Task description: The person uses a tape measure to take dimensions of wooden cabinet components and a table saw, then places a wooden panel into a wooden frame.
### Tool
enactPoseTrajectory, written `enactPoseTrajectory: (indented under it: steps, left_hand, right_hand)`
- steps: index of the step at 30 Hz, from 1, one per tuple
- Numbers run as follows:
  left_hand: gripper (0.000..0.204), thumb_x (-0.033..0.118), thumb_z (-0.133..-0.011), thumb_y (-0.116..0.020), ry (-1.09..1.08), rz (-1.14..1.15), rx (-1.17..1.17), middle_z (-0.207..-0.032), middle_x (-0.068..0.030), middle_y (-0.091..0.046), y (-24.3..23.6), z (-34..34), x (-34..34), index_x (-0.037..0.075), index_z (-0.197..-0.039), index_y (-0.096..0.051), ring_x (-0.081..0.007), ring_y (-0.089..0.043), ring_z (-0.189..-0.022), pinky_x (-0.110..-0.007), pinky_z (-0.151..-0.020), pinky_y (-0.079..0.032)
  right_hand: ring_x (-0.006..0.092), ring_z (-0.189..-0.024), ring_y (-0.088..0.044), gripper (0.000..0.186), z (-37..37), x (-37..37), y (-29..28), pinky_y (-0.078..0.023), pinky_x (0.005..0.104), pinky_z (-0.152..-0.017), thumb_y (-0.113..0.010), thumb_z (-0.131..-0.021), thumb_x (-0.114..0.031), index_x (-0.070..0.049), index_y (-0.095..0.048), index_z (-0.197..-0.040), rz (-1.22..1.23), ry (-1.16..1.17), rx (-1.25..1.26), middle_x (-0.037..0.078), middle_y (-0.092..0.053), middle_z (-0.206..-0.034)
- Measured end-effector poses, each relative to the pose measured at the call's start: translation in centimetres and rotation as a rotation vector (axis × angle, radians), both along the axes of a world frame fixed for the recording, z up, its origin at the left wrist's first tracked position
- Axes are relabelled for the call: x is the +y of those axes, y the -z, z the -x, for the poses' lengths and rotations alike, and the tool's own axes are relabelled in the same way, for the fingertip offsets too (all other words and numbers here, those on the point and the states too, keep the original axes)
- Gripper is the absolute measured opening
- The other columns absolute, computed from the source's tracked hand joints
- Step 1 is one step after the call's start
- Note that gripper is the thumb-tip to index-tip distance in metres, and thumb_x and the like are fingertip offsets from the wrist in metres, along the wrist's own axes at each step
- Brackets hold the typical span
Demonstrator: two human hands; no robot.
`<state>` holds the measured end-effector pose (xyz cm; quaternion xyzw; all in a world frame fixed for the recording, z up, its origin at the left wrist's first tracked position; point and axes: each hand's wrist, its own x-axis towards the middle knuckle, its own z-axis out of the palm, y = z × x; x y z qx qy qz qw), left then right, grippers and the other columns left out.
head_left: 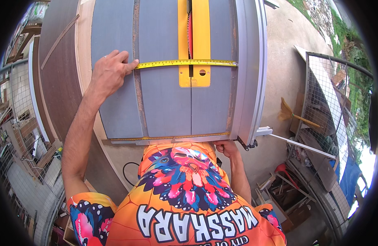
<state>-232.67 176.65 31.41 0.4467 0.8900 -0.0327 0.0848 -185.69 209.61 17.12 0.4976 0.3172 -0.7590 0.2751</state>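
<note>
1. Orange cloth of the person's shirt (185,197), printed with a bright bird-like figure, fills the bottom of the view, closest to the lens.
2. Just above it lies the near edge of a grey table saw (164,102), whose flat top takes up the middle of the view.
3. At that near edge, toward the saw's right corner, the right hand (226,147) rests against the front rail; its fingers curl under the edge, so whether it grips anything cannot be told.
4. Reaching up along the saw's left side, the left hand (109,74) lies on the top with fingers bunched, thumb and forefinger pinching the end of a yellow tape measure (185,63).
5. Pulled flat across the top, that tape runs from the left slot to the fence (248,69) at the right edge.
6. On its way it crosses a yellow insert plate (201,45) and the red saw blade (190,37) standing in the plate's slot.
7. Left of the saw, brown wooden boards (57,69) lie alongside its left edge.
8. On the concrete floor to the right, well apart from the saw, a broom (293,115) lies beside a wire mesh panel (320,98).
</note>
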Motion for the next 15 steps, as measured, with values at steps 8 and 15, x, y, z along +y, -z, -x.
enactPoseTrajectory:
  steps: [8, 15]
  left_hand:
    - [0.032, 0.016, -0.095, -0.075, 0.012, -0.037, -0.011, -0.088, -0.0003, -0.057, -0.35, 0.09, 0.23, 0.027, -0.125, -0.081, -0.0168, -0.057, -0.084, -0.035, -0.074, -0.054]
    - [0.031, 0.017, -0.096, -0.075, -0.003, -0.024, -0.013, -0.088, 0.0008, -0.057, -0.34, -0.04, 0.26, 0.027, -0.124, -0.081, -0.0161, -0.056, -0.084, -0.034, -0.074, -0.054]
  right_hand:
    - [0.0076, -0.048, -0.046, 0.017, -0.30, 0.20, 0.19, -0.029, 0.0263, -0.043, -0.071, -0.090, 0.006, -0.002, -0.066, -0.105, 0.011, -0.011, 0.013, 0.003, -0.063, -0.078]
    - [0.0073, -0.048, -0.045, 0.016, 0.03, 0.34, -0.11, -0.028, 0.0263, -0.043, -0.071, -0.091, 0.004, -0.003, -0.067, -0.105, 0.031, -0.026, 0.042, 0.001, -0.062, -0.077]
